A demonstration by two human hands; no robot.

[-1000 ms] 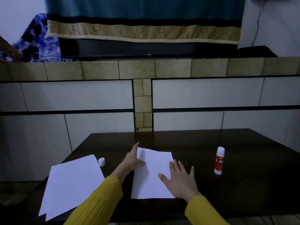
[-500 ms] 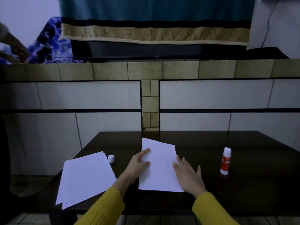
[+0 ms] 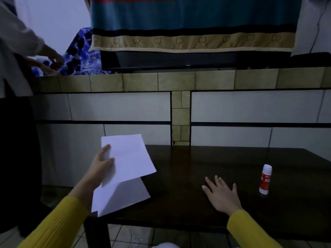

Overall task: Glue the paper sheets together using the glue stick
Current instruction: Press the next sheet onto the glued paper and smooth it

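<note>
A tiled wall of pale panels topped by a band of tan tiles fills the background, with a striped cloth in teal, black and tan hanging over a dark screen above it. To the far left stands another person, whose hands reach toward a blue patterned fabric on the ledge. Below the wall lies the dark bench, its top glossy and its near edge running across the lower part of the view. At the bench's left end a stack of paper sheets lies flat, one corner overhanging the near edge. Above that stack a single paper sheet is lifted clear of the bench and tilted, held at its left edge by the left hand, whose fingers are curled round the sheet with the thumb on top. The right hand rests palm down on the bare bench to the right, its fingers straight, spread and holding nothing. The red and white glue stick stands upright on the bench just right of that hand, apart from it and well apart from the sheets. Both forearms wear yellow ribbed sleeves.
</note>
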